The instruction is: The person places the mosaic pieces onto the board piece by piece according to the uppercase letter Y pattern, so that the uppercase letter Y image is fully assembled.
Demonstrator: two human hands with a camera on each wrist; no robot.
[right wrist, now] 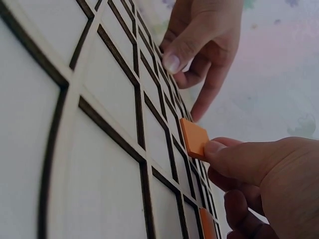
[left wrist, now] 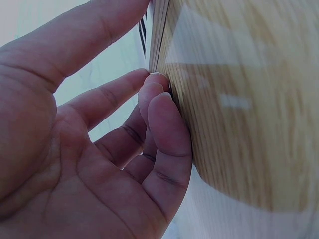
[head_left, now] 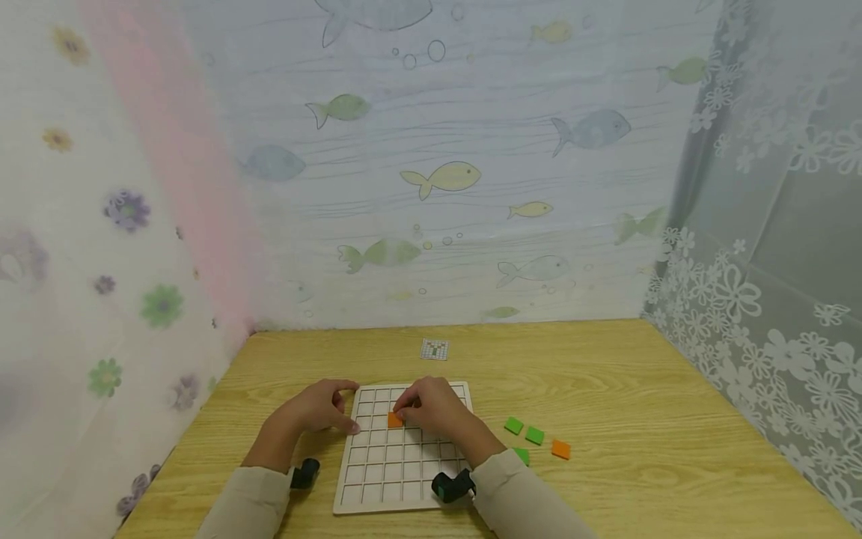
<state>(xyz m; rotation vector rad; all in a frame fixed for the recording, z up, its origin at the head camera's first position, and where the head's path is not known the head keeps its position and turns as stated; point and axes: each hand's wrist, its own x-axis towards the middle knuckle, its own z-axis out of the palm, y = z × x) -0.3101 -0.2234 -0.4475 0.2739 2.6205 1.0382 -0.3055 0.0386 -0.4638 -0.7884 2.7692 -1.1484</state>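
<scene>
Small card [head_left: 434,349] by the wall — print unreadable.

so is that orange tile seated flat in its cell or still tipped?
Tipped. The orange tile stands angled off the grid board, one edge raised, pinched by the right hand.

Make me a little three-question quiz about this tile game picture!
1. True or false: the right hand is pinching an orange tile over the grid board.
2. How many green tiles lie loose on the table to the right of the board?
A) one B) three C) five
3. Fill in: the left hand rests at the board's ____ edge.

Key:
1. True; the tile is tilted, with one edge down on the board.
2. B; three green ones, plus one loose orange tile.
3. Left; its fingers touch the edge.
</scene>
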